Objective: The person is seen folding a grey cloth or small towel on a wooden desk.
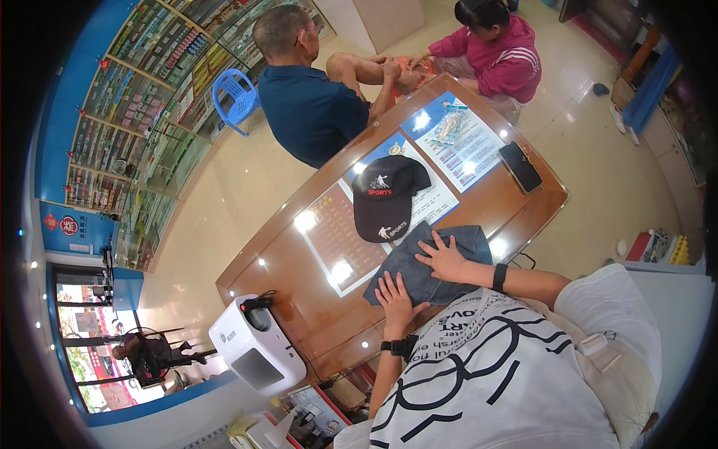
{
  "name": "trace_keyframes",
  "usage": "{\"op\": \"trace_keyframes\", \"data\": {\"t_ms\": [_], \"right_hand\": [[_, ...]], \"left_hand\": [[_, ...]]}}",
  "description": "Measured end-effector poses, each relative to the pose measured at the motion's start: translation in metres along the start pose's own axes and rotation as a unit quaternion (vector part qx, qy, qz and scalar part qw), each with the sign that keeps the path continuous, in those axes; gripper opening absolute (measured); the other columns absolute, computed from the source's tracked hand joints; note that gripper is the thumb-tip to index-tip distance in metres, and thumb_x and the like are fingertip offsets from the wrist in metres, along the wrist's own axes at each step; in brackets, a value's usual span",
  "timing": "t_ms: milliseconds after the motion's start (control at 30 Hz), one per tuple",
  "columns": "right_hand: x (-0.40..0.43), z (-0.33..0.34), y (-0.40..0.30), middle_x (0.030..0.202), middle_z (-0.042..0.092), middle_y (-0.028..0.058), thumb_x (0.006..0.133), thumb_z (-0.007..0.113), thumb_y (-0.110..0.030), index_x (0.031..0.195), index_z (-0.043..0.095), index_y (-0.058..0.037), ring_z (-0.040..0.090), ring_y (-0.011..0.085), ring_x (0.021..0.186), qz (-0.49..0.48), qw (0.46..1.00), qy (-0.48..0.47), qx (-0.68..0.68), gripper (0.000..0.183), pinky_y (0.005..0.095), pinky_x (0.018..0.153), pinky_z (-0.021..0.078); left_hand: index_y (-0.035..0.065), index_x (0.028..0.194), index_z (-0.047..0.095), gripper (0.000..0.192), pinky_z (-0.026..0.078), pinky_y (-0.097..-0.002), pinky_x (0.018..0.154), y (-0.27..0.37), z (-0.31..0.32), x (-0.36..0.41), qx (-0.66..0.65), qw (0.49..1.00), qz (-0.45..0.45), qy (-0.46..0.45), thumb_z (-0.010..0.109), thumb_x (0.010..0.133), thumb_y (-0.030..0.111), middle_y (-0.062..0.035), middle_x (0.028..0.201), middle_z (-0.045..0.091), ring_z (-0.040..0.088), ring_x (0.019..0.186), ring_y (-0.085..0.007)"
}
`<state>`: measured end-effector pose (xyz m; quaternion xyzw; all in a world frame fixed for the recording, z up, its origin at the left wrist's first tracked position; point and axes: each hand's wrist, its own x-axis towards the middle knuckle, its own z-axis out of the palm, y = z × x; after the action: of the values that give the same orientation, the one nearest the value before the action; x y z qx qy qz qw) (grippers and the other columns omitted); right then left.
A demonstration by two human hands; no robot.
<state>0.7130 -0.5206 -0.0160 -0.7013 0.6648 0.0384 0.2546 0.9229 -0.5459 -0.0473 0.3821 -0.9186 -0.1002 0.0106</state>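
Note:
A grey-blue cloth lies spread on the near edge of a brown wooden desk. My left hand rests flat on its lower left part, palm down and fingers apart. Higher up and to the right, my right hand also presses flat on the cloth with spread fingers. Neither hand grips anything. Just beyond the cloth sits a black sports cap, on top of printed sheets.
A white device with a dark screen stands at the desk's left end. Toward the right lie a smartphone and a clear packet of sticks. Two people sit past the desk. A blue plastic chair stands near glass display cabinets.

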Motion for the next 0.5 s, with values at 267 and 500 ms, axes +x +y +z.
{"op": "trace_keyframes", "data": {"t_ms": [267, 500], "right_hand": [[-0.0003, 0.0014, -0.0002, 0.144, 0.021, 0.0074, 0.074, 0.067, -0.032, 0.135, 0.04, -0.0221, 0.01, 0.044, 0.132, -0.001, 1.0, 0.005, -0.004, 0.067, 0.0701, 0.092, 0.0262], [-0.0006, 0.0017, 0.0005, 0.144, 0.021, 0.0079, 0.075, 0.067, -0.033, 0.134, 0.04, -0.0221, 0.01, 0.0441, 0.132, -0.003, 1.0, 0.011, -0.009, 0.066, 0.0701, 0.091, 0.0269]], "left_hand": [[0.0004, 0.135, 0.029, 0.115, 0.013, -0.0581, 0.101, -0.0005, 0.0006, -0.0002, 0.003, 1.0, 0.004, 0.004, 0.07, 0.051, 0.066, -0.0272, 0.142, 0.017, 0.014, 0.13, -0.0444], [0.0002, 0.135, 0.028, 0.115, 0.013, -0.0586, 0.101, 0.0003, -0.0003, 0.0005, 0.002, 1.0, 0.0, -0.005, 0.07, 0.051, 0.066, -0.0274, 0.142, 0.016, 0.014, 0.13, -0.0448]]}}
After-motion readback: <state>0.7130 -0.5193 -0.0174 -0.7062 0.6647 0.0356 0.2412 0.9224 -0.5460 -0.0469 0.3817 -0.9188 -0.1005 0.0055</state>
